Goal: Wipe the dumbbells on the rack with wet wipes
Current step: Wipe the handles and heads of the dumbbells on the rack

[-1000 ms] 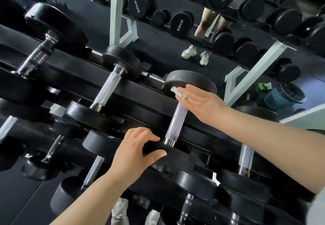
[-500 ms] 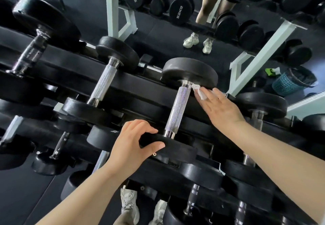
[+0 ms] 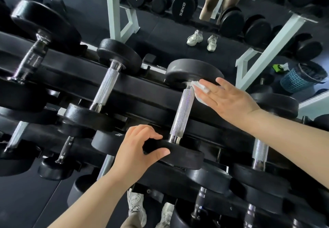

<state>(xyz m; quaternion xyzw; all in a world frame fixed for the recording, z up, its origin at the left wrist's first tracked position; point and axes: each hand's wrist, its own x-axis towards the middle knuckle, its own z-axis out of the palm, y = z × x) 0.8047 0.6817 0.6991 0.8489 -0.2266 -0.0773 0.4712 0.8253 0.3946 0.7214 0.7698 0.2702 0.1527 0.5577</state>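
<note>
You are working on the dumbbell (image 3: 183, 112) lying across the upper tier of the rack (image 3: 151, 94), with one head toward you and the other toward the mirror. It is sitting just right of a neighbouring dumbbell (image 3: 106, 83) and well apart from it.

Your left hand (image 3: 135, 149) is gripping the near head (image 3: 185, 154), fingers curled over its rim and thumb under the edge. Your right hand (image 3: 229, 99) is lying flat with the fingers straight, pressing the wet wipe (image 3: 200, 89) against the top of the handle (image 3: 184, 106), where it meets the far head (image 3: 192, 71). The hand is not closing around anything.

Judging by its build, this is going to feel heavy and completely rigid, so you are probably better off turning it in its cradle than lifting it. The thick heads are giving you the surest hold. The knurled handle should be dragging at the wipe, which looks thin, soft and limp, so it may be bunching up or snagging under your fingers. Damp rubber could be getting slippery too.

The heads are showing as matte black discs with rounded rims. The handle is showing as bright silver metal with fine knurling and a smooth collar at each end. The wipe is showing as a small, crumpled white sheet.
</note>
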